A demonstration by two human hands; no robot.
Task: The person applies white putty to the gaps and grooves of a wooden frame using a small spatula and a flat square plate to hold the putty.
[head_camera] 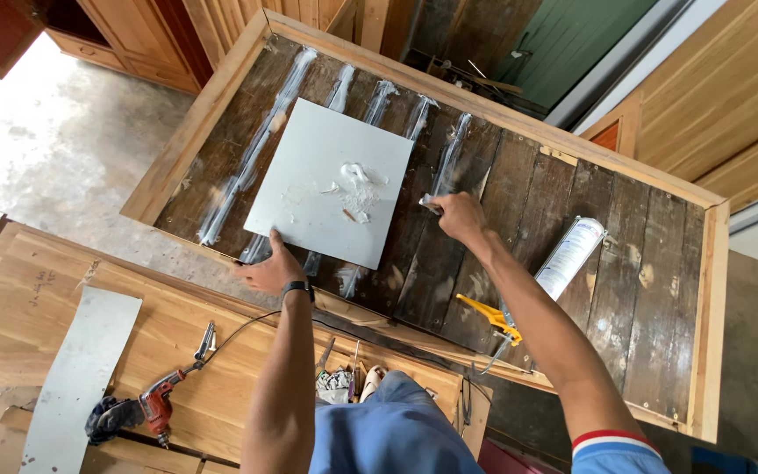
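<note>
Pressing down on the near edge of a square pale-grey metal sheet (331,180), the left hand (272,269) lies flat with its fingers spread, pinning the sheet where it lies on the dark plank floor of a shallow wooden-framed tray (712,290). The right hand (460,215) sits just beside the sheet's right edge, fingers curled tight around a small light-coloured scraper-like tool (429,204) whose exact kind is too small to tell. Streaks of whitish sealant (247,162) run along the plank seams, passing under the sheet, and a smeared dab of the same stuff shows on the sheet's face. A caulking gun with a white cartridge and yellow trigger (563,259) lies on the planks to the right, near the forearm. On the light wooden table (37,298) nearer the body rest a long grey metal strip (76,377) and a red power drill (155,404). By the look of it, the step in hand is bedding the sheet into the sealant; the next move seems to call for steady downward pressure from the left while the right works the tool along the edge without shifting the sheet.
</note>
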